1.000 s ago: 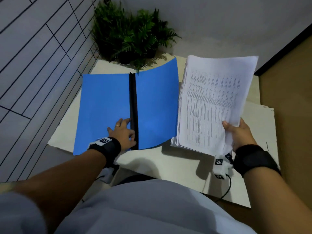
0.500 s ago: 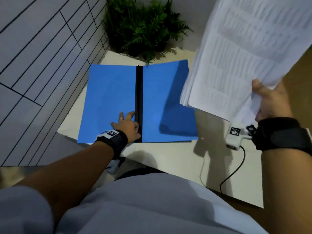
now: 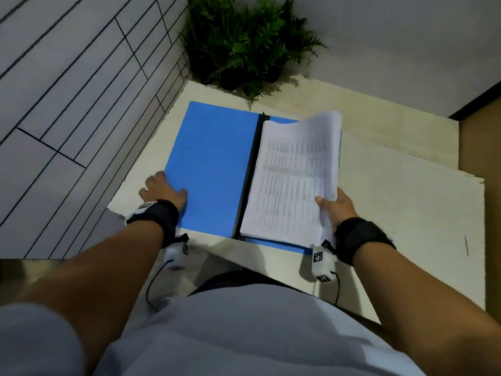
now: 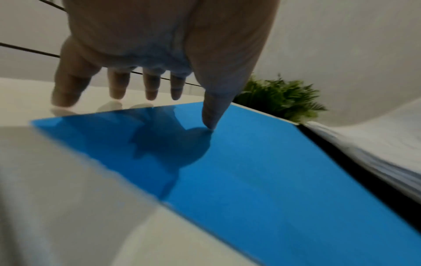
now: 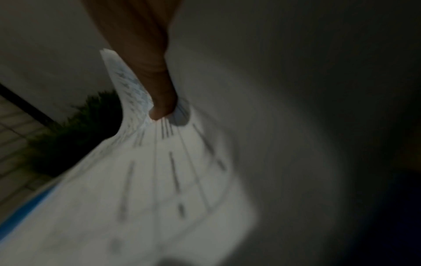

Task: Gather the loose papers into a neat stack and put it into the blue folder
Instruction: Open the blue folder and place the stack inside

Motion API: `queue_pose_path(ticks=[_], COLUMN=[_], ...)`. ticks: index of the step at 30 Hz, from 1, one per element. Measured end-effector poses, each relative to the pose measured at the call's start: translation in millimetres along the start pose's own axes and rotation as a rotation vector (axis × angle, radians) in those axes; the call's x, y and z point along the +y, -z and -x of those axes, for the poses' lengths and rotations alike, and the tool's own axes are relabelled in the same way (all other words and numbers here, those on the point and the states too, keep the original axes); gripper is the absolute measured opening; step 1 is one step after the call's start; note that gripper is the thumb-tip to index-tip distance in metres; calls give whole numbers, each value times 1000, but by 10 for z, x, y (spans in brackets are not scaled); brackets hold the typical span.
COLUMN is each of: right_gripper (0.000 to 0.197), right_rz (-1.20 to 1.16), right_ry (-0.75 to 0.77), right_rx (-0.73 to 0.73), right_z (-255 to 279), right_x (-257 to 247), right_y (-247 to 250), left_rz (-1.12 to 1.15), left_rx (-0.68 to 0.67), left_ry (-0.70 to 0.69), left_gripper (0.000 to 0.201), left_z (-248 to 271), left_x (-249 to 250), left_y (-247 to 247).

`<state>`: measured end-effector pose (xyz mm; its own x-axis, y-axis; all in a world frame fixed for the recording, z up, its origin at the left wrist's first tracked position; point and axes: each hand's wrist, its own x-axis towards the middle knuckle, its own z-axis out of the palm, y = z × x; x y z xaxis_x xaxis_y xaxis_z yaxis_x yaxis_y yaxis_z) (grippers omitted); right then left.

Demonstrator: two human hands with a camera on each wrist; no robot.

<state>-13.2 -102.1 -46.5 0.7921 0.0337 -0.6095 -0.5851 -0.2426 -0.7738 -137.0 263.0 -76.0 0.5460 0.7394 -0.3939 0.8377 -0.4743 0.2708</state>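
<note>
The blue folder [image 3: 211, 169] lies open on the table, its black spine [image 3: 250, 172] down the middle. A thick stack of printed papers [image 3: 290, 180] lies on the folder's right flap, with its far end and right edge still curled up. My right hand [image 3: 336, 207] grips the stack's right edge, thumb [image 5: 159, 100] on top of the sheets [image 5: 159, 180]. My left hand [image 3: 162, 189] rests at the folder's left edge. Its fingers [image 4: 150, 90] reach straight onto the table past the edge, and its thumb [image 4: 210, 117] presses the blue flap [image 4: 262, 171].
A potted fern [image 3: 244, 44] stands at the back of the cream table [image 3: 393, 199]. A tiled wall [image 3: 67, 90] runs close along the left. The table's right edge drops to a brown floor [image 3: 488, 158]. Cables hang from both wrist cameras at the near edge.
My right hand brought the paper stack down from high on the right onto the folder's right flap. My left hand slid from beside the spine to the folder's left edge.
</note>
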Motion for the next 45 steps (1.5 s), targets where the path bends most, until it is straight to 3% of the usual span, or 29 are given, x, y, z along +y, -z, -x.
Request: queue_pose_path(ticks=[4, 7, 11, 14, 16, 18, 20, 21, 22, 24, 27, 28, 31, 32, 33, 35, 36, 40, 45], right_gripper=[59, 53, 52, 62, 66, 67, 69, 71, 76, 83, 66, 72, 113, 115, 104, 47, 33, 22, 23], right_rz=[105, 183, 234, 298, 333, 353, 394, 402, 393, 314, 193, 172, 211, 262, 322, 467, 540, 742, 869], right_ry=[-74, -72, -71, -84, -89, -114, -88, -60, -27, 13, -3, -25, -39, -35, -13, 62, 84, 104, 192], right_rx=[14, 13, 41, 84, 122, 161, 152, 136, 116, 51, -32, -50, -75, -66, -71, -61, -52, -78, -279], right_z=[-74, -117, -134, -127, -129, -104, -60, -49, -49, -46, -125, -119, -218, -149, -94, -36, -60, -169, -264], right_x=[46, 13, -36, -68, -88, -105, -110, -91, -58, -40, 16, 16, 146, 97, 44, 1, 12, -33, -205], right_y=[-108, -120, -162, -209, -237, -246, -224, -204, -171, -87, 108, 171, 326, 328, 319, 271, 252, 73, -599], left_rz=[17, 178, 361, 393, 454, 517, 432, 371, 315, 213, 79, 53, -21, -44, -38, -12, -13, 0, 3], left_rx=[-17, -23, 62, 34, -129, -449, -777, -866, -869, -707, -498, -474, -472, -464, -453, -433, -415, -320, -170], left_ry=[51, 27, -136, -333, -479, -602, -651, -650, -643, -618, -494, -449, -397, -411, -430, -441, -429, -389, -291], left_gripper=[76, 57, 28, 24, 23, 24, 34, 35, 34, 35, 56, 65, 85, 86, 84, 80, 79, 72, 74], left_z=[-24, -19, 144, 496, 842, 1199, 1404, 1412, 1371, 1160, 842, 778, 703, 713, 727, 753, 762, 614, 142], left_x=[-82, -24, 279, 623, 829, 989, 1110, 1146, 1174, 1218, 1255, 1258, 1289, 1310, 1335, 1385, 1408, 1334, 959], left_y=[72, 267, 752, 1128, 1294, 1355, 1260, 1151, 1010, 687, 212, 86, -222, -294, -369, -469, -487, -438, -125])
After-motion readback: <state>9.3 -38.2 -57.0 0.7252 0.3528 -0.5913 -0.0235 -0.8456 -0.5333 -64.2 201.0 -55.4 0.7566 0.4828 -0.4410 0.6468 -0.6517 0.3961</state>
